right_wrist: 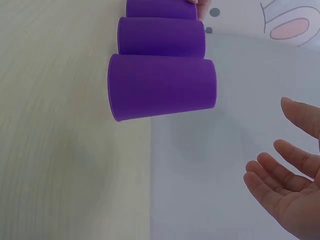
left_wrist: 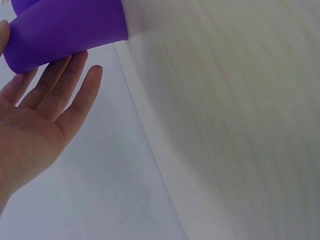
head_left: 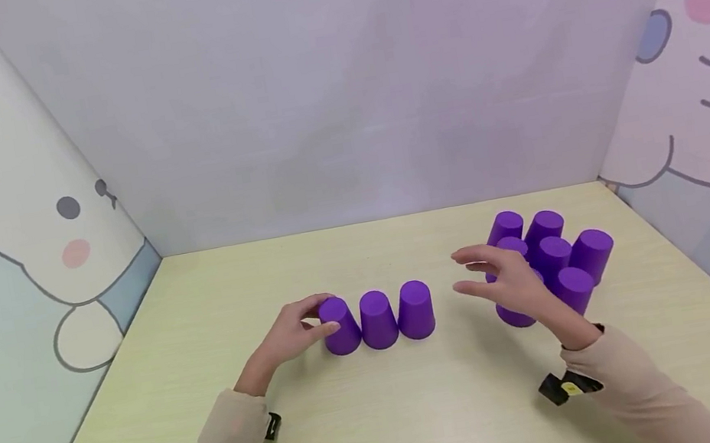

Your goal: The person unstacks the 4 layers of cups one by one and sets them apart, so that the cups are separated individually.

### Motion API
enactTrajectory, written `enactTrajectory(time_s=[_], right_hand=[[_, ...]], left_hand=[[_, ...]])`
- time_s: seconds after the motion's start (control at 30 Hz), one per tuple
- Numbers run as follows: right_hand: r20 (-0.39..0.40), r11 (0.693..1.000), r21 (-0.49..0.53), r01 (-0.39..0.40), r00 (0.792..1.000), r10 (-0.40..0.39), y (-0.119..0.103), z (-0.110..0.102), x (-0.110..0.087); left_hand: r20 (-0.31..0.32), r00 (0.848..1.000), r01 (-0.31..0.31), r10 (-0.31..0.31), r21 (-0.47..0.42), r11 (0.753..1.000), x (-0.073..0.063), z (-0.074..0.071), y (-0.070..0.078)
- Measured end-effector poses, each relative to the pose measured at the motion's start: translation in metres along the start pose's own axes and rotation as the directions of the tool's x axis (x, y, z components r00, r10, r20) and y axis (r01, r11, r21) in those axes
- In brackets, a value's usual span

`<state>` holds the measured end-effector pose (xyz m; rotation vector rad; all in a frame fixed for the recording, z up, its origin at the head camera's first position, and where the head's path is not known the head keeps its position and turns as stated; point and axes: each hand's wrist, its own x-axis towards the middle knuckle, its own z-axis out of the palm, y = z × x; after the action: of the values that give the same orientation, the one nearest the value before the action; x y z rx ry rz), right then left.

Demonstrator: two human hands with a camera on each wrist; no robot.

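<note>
Three purple cups stand upside down in a row on the table: a left cup [head_left: 342, 330], a middle cup [head_left: 379, 322] and a right cup [head_left: 416, 311]. My left hand [head_left: 292, 330] grips the left cup, thumb on the near side and fingers around the far side. In the left wrist view its fingertips [left_wrist: 75, 62] lie against the wall of that cup [left_wrist: 70, 32]. My right hand [head_left: 507, 279] hovers right of the row with nothing in it, thumb and fingers spread apart. In the right wrist view it stays apart from the right cup [right_wrist: 162, 86].
Several more upside-down purple cups [head_left: 592, 254] cluster at the right of the pale wooden table [head_left: 386, 418], partly hidden behind my right hand. A plain wall [head_left: 336, 100] rises at the table's back edge, with cartoon-printed panels [head_left: 49, 223] at both sides.
</note>
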<state>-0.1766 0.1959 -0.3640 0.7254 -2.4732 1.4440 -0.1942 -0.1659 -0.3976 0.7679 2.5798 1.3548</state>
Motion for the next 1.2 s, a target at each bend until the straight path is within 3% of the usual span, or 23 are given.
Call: enactTrajectory(time_s=[0.27,0.73,1.2], right_hand=[[0.068,0.997,0.047,-0.069,0.995,0.066,0.005,0.018,0.007],[0.199,0.994,-0.052,-0.097,0.974,0.106,0.008,0.047,0.014],[0.152,0.994,-0.03,-0.104,0.983,0.108,0.012,0.057,0.017]], left_hand=[[0.004,1.0,-0.003,0.003,-0.006,1.0,0.0,0.0,0.001],[0.003,1.0,-0.005,0.005,-0.002,1.0,0.001,-0.001,-0.001],[-0.003,1.0,-0.025,0.025,0.004,1.0,0.001,0.0,-0.001]])
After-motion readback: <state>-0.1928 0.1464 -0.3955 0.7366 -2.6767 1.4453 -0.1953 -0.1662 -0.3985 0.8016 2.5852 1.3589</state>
